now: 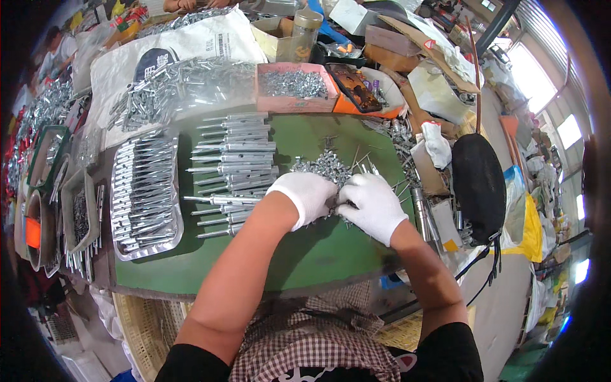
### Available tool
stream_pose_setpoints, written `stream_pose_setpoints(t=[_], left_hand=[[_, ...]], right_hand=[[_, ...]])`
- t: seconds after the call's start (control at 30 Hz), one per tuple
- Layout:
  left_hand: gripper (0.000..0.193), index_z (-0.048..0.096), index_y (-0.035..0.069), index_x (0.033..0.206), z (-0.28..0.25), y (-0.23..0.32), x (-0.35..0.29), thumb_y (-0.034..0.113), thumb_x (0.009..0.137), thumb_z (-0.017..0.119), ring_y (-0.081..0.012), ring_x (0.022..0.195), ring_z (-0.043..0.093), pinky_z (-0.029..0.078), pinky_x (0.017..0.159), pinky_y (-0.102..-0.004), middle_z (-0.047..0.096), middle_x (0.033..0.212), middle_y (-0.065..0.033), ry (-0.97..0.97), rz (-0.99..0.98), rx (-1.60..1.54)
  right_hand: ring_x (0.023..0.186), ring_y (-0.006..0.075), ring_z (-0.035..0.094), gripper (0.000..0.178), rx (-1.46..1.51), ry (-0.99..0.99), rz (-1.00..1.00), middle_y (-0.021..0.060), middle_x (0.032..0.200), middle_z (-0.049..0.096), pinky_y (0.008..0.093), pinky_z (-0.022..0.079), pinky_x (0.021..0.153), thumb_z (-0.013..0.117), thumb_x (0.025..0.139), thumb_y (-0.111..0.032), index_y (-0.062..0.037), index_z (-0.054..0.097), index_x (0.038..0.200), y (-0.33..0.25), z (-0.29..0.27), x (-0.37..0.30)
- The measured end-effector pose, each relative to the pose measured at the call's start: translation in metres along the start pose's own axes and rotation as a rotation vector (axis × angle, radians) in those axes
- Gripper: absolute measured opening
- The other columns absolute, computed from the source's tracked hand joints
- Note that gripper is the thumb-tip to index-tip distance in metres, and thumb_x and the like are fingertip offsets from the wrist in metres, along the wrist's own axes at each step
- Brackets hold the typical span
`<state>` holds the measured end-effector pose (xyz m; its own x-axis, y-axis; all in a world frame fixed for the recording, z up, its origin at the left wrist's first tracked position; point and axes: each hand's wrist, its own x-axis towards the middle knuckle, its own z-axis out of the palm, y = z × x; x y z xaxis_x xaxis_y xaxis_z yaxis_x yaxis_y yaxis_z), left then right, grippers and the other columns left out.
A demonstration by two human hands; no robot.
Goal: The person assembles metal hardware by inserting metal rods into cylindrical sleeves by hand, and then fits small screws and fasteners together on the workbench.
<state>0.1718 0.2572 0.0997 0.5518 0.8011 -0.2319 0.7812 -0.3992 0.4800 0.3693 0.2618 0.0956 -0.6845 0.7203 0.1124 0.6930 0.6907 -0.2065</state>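
Both my hands wear white gloves and meet at the near side of a heap of small metal parts (pixel 326 164) on the green work surface (pixel 324 254). My left hand (pixel 304 196) has its fingers curled in against the heap. Close by on the right, my right hand (pixel 371 205) bends its fingers toward the left one, thumb and fingertips drawn together. Whatever lies between the fingertips is hidden. Several thin metal rods (pixel 364 164) stick out beyond my right hand. To the left of my left hand, metal tubes with thin rods (pixel 245 156) lie side by side in a column.
A silver tray (pixel 175 235) of similar rods stands at the left. Behind are a pink box (pixel 267 102) of small parts, an orange box (pixel 366 108) and a white sack (pixel 210 35) under loose metal pieces. A black bag (pixel 478 188) hangs at the right.
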Motion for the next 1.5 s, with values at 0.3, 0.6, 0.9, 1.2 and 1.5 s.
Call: stream_pose_setpoints(t=[0.3,0.6,0.9,1.2,1.5], left_hand=[[0.021,0.065,0.006,0.099,-0.006,-0.027,0.0,0.024,0.089,0.063,-0.0362,0.089,0.065,0.051,0.079,-0.0442,0.067,0.092,-0.0178,0.71,-0.065,-0.197],[0.018,0.063,0.004,0.097,-0.01,-0.037,0.0,0.021,0.091,0.061,-0.036,0.082,0.065,0.05,0.073,-0.042,0.067,0.089,-0.0178,1.098,-0.223,-0.332],[0.019,0.065,0.004,0.099,-0.007,-0.039,0.004,0.021,0.091,0.062,-0.0357,0.084,0.066,0.051,0.074,-0.0404,0.068,0.09,-0.0186,1.041,-0.222,-0.306],[0.02,0.067,0.007,0.104,0.001,-0.032,0.013,0.015,0.086,0.065,-0.0352,0.091,0.065,0.052,0.08,-0.0399,0.068,0.096,-0.0154,0.839,0.056,-0.287],[0.013,0.064,0.005,0.096,0.011,-0.023,0.019,0.012,0.085,0.063,-0.0358,0.088,0.064,0.051,0.078,-0.0422,0.066,0.091,-0.0164,0.794,0.082,-0.223]], right_hand=[[0.093,0.0332,0.062,0.017,0.091,0.191,0.188,0.0129,0.092,0.065,0.0436,0.049,0.084,0.06,0.083,-0.022,-0.0115,0.071,0.091,0.06,0.008,0.067],[0.096,0.0329,0.062,0.017,0.006,0.07,0.242,0.0144,0.096,0.063,0.0428,0.049,0.086,0.068,0.078,-0.027,-0.0143,0.072,0.09,0.05,0.024,0.111],[0.095,0.0362,0.062,0.02,-0.079,0.086,0.103,0.0153,0.097,0.064,0.0447,0.048,0.087,0.06,0.085,-0.022,-0.0074,0.066,0.097,0.048,0.018,0.108],[0.072,0.0126,0.064,0.026,0.966,-0.06,0.348,0.0067,0.085,0.061,0.0259,0.051,0.062,0.061,0.093,-0.02,-0.0014,0.052,0.11,0.025,-0.011,0.067],[0.073,0.0128,0.061,0.026,1.132,-0.009,0.369,0.0047,0.083,0.06,0.0263,0.051,0.065,0.067,0.09,-0.019,-0.0022,0.055,0.106,0.027,-0.008,0.047]])
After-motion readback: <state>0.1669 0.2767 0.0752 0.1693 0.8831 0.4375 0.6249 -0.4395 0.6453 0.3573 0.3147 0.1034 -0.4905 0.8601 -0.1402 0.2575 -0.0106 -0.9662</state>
